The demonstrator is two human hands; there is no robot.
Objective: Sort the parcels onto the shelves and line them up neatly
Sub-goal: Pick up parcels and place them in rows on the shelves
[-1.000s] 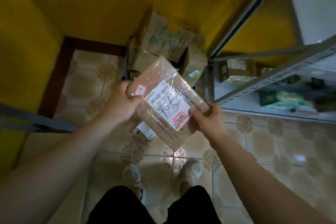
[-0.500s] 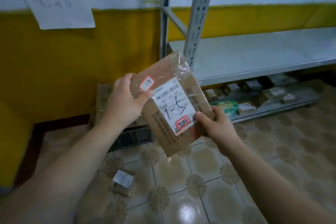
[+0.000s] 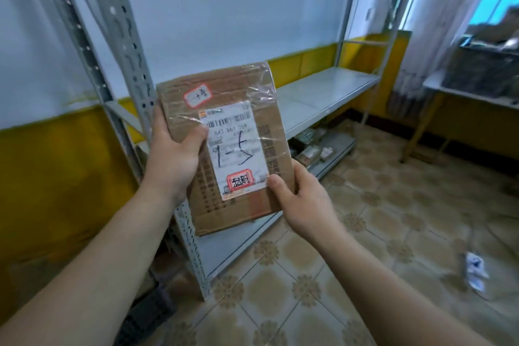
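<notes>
Up before the shelving (image 3: 123,45), the parcel (image 3: 238,87) is held unshelved: the left hand (image 3: 172,157) grips its left edge, the right hand (image 3: 303,199) its lower right corner. Nothing shows on the middle shelf (image 3: 323,93); a few small parcels (image 3: 311,152) sit lower, so much likely remains.

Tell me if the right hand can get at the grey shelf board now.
Probably yes: nothing stands before the shelf board, though the right hand grips the parcel.

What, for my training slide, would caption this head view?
A taped cardboard parcel, label handwritten 1-5, held by the left hand and right hand before a grey metal shelf rack.
</notes>
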